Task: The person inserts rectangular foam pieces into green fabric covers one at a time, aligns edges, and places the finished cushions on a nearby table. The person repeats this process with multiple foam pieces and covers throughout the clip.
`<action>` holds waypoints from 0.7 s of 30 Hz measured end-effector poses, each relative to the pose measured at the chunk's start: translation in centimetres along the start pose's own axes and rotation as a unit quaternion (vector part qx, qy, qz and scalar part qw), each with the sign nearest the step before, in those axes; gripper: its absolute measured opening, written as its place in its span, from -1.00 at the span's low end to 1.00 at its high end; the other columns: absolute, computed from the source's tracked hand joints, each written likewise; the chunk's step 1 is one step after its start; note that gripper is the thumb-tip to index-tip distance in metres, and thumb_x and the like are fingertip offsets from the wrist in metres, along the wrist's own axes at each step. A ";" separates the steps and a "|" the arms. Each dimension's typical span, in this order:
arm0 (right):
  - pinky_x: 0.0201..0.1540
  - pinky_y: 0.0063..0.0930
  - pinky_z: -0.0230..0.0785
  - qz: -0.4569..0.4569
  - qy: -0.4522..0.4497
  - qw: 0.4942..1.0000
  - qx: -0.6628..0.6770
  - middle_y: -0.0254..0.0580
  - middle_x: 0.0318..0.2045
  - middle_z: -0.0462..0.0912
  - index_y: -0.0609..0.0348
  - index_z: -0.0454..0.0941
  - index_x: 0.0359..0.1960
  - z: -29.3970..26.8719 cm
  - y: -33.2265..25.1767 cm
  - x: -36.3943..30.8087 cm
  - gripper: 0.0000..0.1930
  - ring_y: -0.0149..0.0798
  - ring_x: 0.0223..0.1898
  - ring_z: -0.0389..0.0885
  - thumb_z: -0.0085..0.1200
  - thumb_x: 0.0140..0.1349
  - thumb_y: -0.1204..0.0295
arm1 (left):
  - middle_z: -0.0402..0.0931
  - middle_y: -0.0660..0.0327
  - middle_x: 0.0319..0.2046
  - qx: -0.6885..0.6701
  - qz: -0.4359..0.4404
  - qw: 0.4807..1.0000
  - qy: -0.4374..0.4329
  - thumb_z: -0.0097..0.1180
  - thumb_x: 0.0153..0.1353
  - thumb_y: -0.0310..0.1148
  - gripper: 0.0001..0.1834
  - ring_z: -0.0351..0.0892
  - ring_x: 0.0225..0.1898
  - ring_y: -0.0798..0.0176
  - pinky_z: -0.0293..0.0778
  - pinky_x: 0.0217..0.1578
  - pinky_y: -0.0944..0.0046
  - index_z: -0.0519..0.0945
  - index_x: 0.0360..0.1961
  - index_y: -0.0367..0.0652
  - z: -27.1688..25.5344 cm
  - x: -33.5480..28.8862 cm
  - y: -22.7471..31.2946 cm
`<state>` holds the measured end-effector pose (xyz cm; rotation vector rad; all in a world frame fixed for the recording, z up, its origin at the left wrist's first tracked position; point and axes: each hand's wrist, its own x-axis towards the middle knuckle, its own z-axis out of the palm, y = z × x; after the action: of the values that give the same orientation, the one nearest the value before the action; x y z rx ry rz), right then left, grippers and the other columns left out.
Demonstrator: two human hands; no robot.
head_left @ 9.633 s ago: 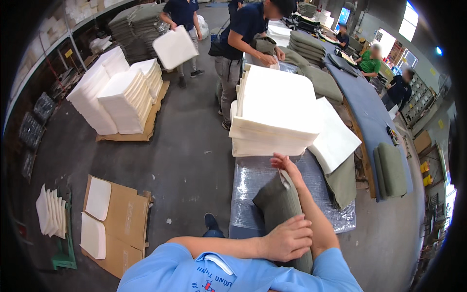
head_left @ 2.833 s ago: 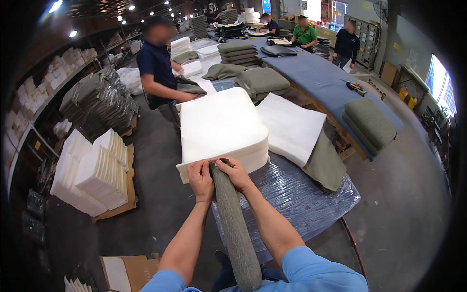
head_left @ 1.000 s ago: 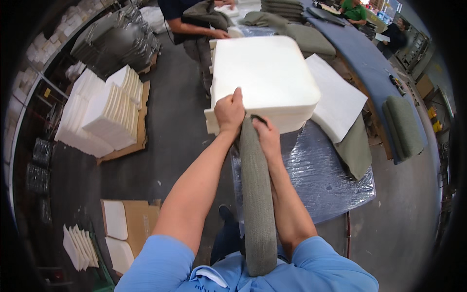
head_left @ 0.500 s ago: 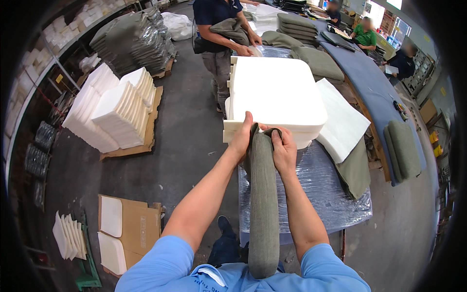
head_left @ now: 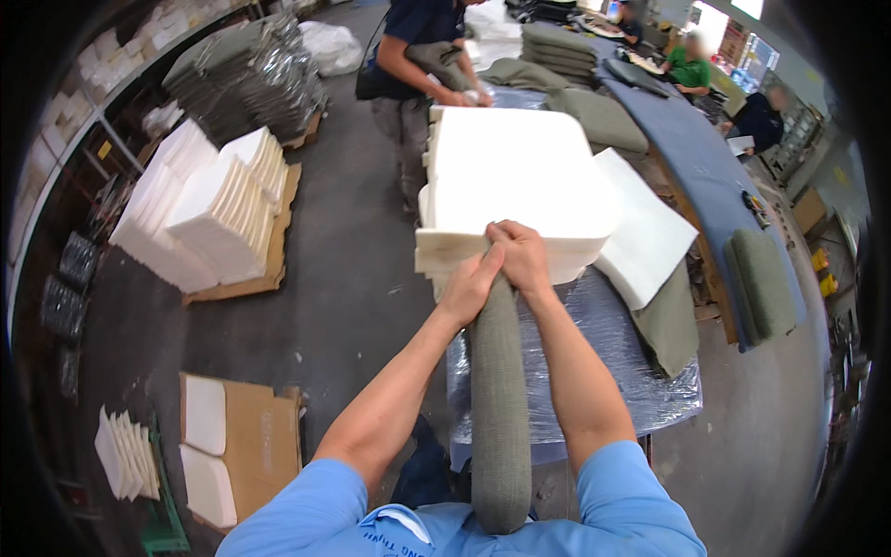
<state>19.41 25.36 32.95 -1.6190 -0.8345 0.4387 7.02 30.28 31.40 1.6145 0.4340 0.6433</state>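
A grey-green fabric cushion (head_left: 501, 408) stands edge-on, its near end against my blue shirt. At its far end my left hand (head_left: 469, 290) is closed round the gathered fabric. My right hand (head_left: 522, 258) is closed on the same end, just beyond the left, with the fingers of both overlapping. What lies inside the fabric end is hidden by the fingers. Directly beyond my hands is a stack of white foam pads (head_left: 510, 172). A loose white pad (head_left: 645, 227) slants beside the stack, over a piece of green fabric (head_left: 670, 320).
A plastic-wrapped surface (head_left: 594, 371) lies under the stack. Foam stacks (head_left: 209, 213) and a flattened cardboard sheet (head_left: 260, 436) are on the floor at left. A co-worker (head_left: 408, 65) handles grey-green fabric beyond. Along the right runs a blue-topped table (head_left: 701, 172) with folded cushions (head_left: 759, 283).
My hands have come together at the far end of the cushion, pinching its open flaps closed. The right hand moved inward to the left. The co-worker has leaned in slightly.
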 end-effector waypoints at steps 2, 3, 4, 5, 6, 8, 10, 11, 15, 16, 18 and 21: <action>-0.24 -0.32 0.45 0.020 -0.021 1.000 0.010 -0.07 -0.44 0.73 0.27 0.72 -0.25 0.9 0.3 0.5 -0.72 -0.26 -0.39 0.62 0.21 0.33 0.25 | 0.61 0.18 -0.03 0.007 -0.069 0.996 -0.056 -0.03 0.51 0.09 -0.39 0.51 -0.02 0.38 0.40 0.02 0.36 0.61 0.06 -0.35 -1.5 0.0 0.6; -0.24 -0.33 0.46 0.005 -0.025 0.999 -0.025 -0.09 -0.44 0.72 0.27 0.73 -0.26 1.1 0.4 0.9 -0.72 -0.28 -0.38 0.63 0.21 0.33 0.26 | 0.62 0.20 -0.05 0.002 -0.083 0.995 -0.052 0.11 0.44 0.02 -0.45 0.54 -0.04 0.40 0.43 -0.02 0.37 0.62 0.07 -0.34 -1.8 0.1 1.0; -0.24 -0.35 0.46 -0.006 -0.028 0.998 -0.061 -0.11 -0.45 0.72 0.27 0.73 -0.28 0.9 0.6 1.2 -0.73 -0.29 -0.38 0.64 0.21 0.33 0.26 | 0.63 0.20 -0.06 -0.028 -0.088 0.994 -0.059 0.17 0.39 -0.01 -0.46 0.56 -0.05 0.38 0.45 -0.03 0.34 0.63 0.07 -0.33 -1.8 0.1 1.5; -0.23 -0.36 0.46 -0.003 -0.019 0.998 -0.056 -0.12 -0.43 0.73 0.26 0.73 -0.25 0.1 1.0 1.4 -0.72 -0.30 -0.36 0.65 0.20 0.34 0.25 | 0.64 0.21 -0.11 -0.039 -0.114 0.991 -0.060 0.20 0.38 -0.02 -0.48 0.58 -0.10 0.38 0.46 -0.06 0.33 0.64 0.04 -0.32 -1.3 0.3 2.1; -0.22 -0.37 0.46 0.000 -0.020 0.999 -0.045 -0.14 -0.41 0.74 0.26 0.73 -0.22 -0.2 1.0 1.3 -0.71 -0.31 -0.34 0.66 0.20 0.35 0.24 | 0.64 0.24 -0.16 -0.031 -0.155 0.985 -0.073 0.21 0.35 -0.06 -0.52 0.59 -0.15 0.38 0.46 -0.11 0.34 0.65 0.01 -0.31 -1.6 0.6 2.4; -0.20 -0.39 0.47 -0.002 0.026 1.000 -0.014 -0.16 -0.36 0.74 0.25 0.72 -0.14 -2.4 1.6 0.1 -0.70 -0.33 -0.30 0.66 0.19 0.37 0.23 | 0.64 0.27 -0.22 -0.050 -0.174 0.981 -0.076 0.22 0.32 -0.10 -0.58 0.59 -0.22 0.40 0.45 -0.16 0.35 0.68 -0.06 -0.29 -0.9 0.9 2.9; -0.17 -0.41 0.47 -0.023 0.098 0.994 0.045 -0.18 -0.29 0.75 0.25 0.70 -0.05 -3.5 1.5 -2.4 -0.69 -0.35 -0.26 0.66 0.18 0.39 0.24 | 0.65 0.28 -0.26 -0.041 -0.177 0.983 -0.042 0.21 0.30 -0.12 -0.61 0.59 -0.25 0.39 0.44 -0.17 0.35 0.70 -0.11 -0.28 -1.7 1.2 2.4; -0.14 -0.44 0.46 -0.014 0.092 0.993 0.069 -0.20 -0.26 0.74 0.26 0.67 0.01 -3.8 1.6 -4.4 -0.68 -0.38 -0.24 0.64 0.17 0.41 0.27 | 0.66 0.28 -0.28 -0.035 -0.182 0.982 -0.021 0.20 0.29 -0.14 -0.63 0.59 -0.26 0.38 0.44 -0.18 0.35 0.71 -0.14 -0.27 -2.5 1.3 1.7; -0.05 -0.52 0.45 0.032 0.042 0.993 0.106 -0.23 -0.16 0.70 0.31 0.63 0.07 -8.0 3.6 -17.2 -0.69 -0.45 -0.12 0.61 0.12 0.46 0.33 | 0.72 0.16 -0.31 0.040 -0.097 0.992 0.070 0.22 0.23 -0.14 -0.56 0.63 -0.27 0.26 0.47 -0.19 0.25 0.73 -0.23 -0.42 -3.5 2.3 -1.5; 0.03 -0.50 0.44 0.086 -0.011 0.980 0.182 -0.22 -0.07 0.68 0.29 0.61 0.12 -8.7 2.9 -20.6 -0.66 -0.38 -0.02 0.61 0.06 0.51 0.29 | 0.72 0.14 -0.32 0.020 -0.095 0.990 0.104 0.22 0.23 -0.13 -0.55 0.64 -0.28 0.25 0.47 -0.19 0.23 0.74 -0.23 -0.43 -5.7 2.6 -2.5; 0.12 -0.38 0.41 0.106 -0.037 0.968 0.224 -0.19 0.00 0.63 0.27 0.55 0.20 -11.3 1.9 -27.4 -0.52 -0.31 0.08 0.58 -0.05 0.54 0.11 | 0.73 0.11 -0.33 -0.036 -0.094 0.983 0.153 0.21 0.23 -0.11 -0.53 0.65 -0.29 0.24 0.47 -0.18 0.21 0.74 -0.24 -0.44 -7.1 3.2 -3.5; 0.22 -0.31 0.35 0.024 0.031 0.964 0.262 -0.17 0.06 0.63 0.25 0.56 0.19 -14.0 -3.3 -32.4 -0.49 -0.22 0.12 0.58 0.05 0.48 0.06 | 0.73 0.00 -0.27 0.097 -0.103 0.972 0.189 0.21 0.21 -0.08 -0.45 0.67 -0.24 0.17 0.48 -0.14 0.18 0.70 -0.21 -0.53 -4.4 3.9 -3.2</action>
<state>6.36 -7.56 34.04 -1.1555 -0.5696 0.5840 7.53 36.60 29.11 1.6023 0.9568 0.7690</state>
